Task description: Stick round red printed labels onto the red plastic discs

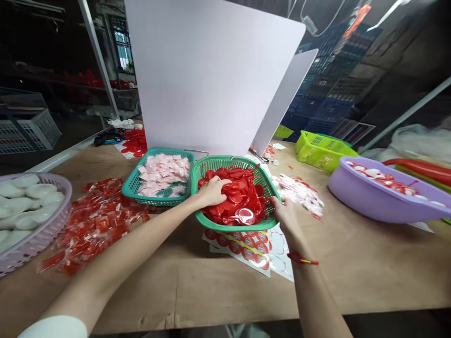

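A green basket full of red plastic pieces stands at the middle of the table, over sheets of round red stickers. My left hand reaches over the basket's left side onto the red pieces; its fingertips are partly hidden among them. At the basket's right rim is my right hand, its fingers curled round the edge. A round red piece with a white print lies near the basket's front. Left of it, touching, a teal basket holds small pale pink packets.
Clear bags with red pieces lie left, beside a lilac basket of white objects. White-pink packets lie right, near a purple basin and a lime basket. A tall white board stands behind.
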Action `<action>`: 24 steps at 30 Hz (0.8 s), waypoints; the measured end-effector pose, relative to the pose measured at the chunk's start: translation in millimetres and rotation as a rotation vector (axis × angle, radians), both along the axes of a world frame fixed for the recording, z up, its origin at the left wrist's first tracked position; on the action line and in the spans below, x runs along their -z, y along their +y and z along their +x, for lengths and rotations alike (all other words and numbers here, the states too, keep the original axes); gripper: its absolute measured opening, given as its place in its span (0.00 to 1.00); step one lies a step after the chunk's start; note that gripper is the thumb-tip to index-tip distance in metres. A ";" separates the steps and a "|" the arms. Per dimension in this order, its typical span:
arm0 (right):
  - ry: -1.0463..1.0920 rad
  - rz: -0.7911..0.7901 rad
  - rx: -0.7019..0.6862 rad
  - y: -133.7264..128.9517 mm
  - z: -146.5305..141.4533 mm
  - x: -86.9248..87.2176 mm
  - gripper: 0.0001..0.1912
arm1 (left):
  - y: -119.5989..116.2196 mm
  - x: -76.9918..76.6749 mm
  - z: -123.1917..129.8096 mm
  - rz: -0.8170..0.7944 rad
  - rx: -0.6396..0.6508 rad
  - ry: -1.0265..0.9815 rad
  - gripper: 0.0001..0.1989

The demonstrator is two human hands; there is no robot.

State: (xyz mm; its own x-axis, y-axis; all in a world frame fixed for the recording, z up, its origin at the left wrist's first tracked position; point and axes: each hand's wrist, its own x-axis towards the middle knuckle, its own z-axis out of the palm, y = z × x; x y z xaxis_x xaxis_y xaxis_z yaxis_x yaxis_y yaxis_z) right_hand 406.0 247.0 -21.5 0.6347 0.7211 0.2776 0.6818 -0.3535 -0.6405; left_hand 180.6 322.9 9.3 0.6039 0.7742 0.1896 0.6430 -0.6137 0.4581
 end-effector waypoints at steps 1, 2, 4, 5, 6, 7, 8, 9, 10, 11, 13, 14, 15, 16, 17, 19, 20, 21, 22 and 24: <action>0.019 -0.013 0.035 -5.4 6.2 4.4 0.15 | -2.9 4.2 5.2 0.006 0.018 0.000 0.28; 0.040 -0.024 0.068 -10.2 11.7 8.1 0.15 | -5.3 8.0 9.7 0.010 0.033 0.000 0.28; 0.071 -0.039 0.122 -17.5 20.0 13.2 0.16 | -8.8 13.7 17.1 0.017 0.052 -0.007 0.27; 0.080 -0.043 0.143 -20.1 23.0 14.7 0.17 | -9.8 15.2 20.1 0.021 0.055 -0.015 0.27; 0.084 -0.046 0.159 -21.8 25.4 15.8 0.17 | -10.3 15.8 22.4 0.026 0.052 -0.027 0.27; 0.085 -0.047 0.172 -22.7 27.2 16.5 0.18 | -10.3 15.5 24.0 0.032 0.045 -0.041 0.27; 0.084 -0.049 0.183 -23.1 28.8 16.9 0.18 | -9.9 14.4 24.6 0.042 0.032 -0.058 0.27; 0.081 -0.050 0.192 -22.9 30.2 17.0 0.19 | -9.0 12.9 24.2 0.055 0.011 -0.082 0.27; 0.076 -0.050 0.200 -22.4 31.7 16.8 0.19 | -7.7 11.6 22.7 0.074 -0.018 -0.114 0.27; 0.071 -0.049 0.206 -21.8 33.5 16.6 0.19 | -6.1 10.9 20.0 0.094 -0.048 -0.151 0.27; 0.065 -0.050 0.211 -20.9 37.9 15.6 0.18 | -2.7 13.6 11.5 0.124 -0.103 -0.217 0.26; 0.065 -0.053 0.213 -20.8 40.5 14.8 0.17 | -1.2 17.7 6.3 0.130 -0.123 -0.237 0.26; 0.066 -0.057 0.216 -20.8 43.3 13.8 0.17 | -0.2 23.6 0.8 0.130 -0.138 -0.245 0.25; 0.066 -0.063 0.223 -21.0 46.1 12.6 0.17 | 0.1 31.1 -4.6 0.123 -0.149 -0.242 0.25; 0.063 -0.067 0.233 -21.3 48.8 11.2 0.17 | -0.3 39.9 -9.6 0.115 -0.160 -0.236 0.25; 0.048 -0.071 0.260 -21.7 52.8 7.7 0.17 | -3.4 59.0 -17.8 0.102 -0.185 -0.225 0.25; 0.036 -0.070 0.274 -21.7 53.9 5.7 0.17 | -5.8 68.2 -20.9 0.097 -0.197 -0.220 0.25; 0.025 -0.069 0.286 -21.6 54.5 3.6 0.16 | -8.6 76.5 -23.6 0.092 -0.207 -0.216 0.25; 0.015 -0.068 0.298 -21.4 54.6 1.5 0.16 | -11.6 83.7 -26.1 0.089 -0.217 -0.212 0.25; 0.005 -0.070 0.317 -21.3 54.1 -2.7 0.16 | -17.4 94.5 -31.7 0.084 -0.237 -0.201 0.26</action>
